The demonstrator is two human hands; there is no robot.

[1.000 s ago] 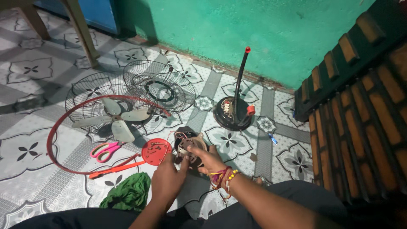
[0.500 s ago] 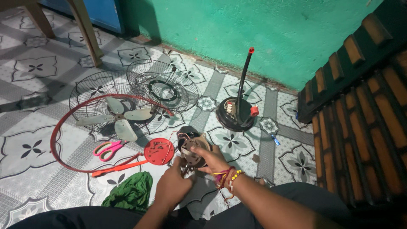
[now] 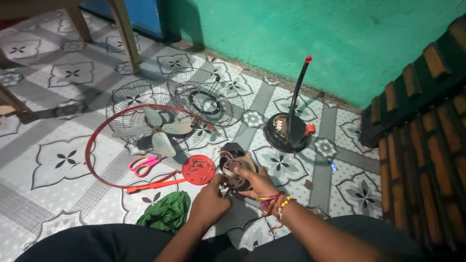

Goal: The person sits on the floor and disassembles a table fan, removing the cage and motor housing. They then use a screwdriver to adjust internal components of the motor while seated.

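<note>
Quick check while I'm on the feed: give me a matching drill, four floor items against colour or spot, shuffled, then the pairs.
Things:
1. scissors
2. cloth
3. lid
4. motor

Descriptions:
A. round, red, holding small parts
B. green, crumpled near the left knee
C. pink handles, inside the red ring
D. under the right hand, with the left hand beside it

Pairs: 1-C, 2-B, 3-A, 4-D
</note>
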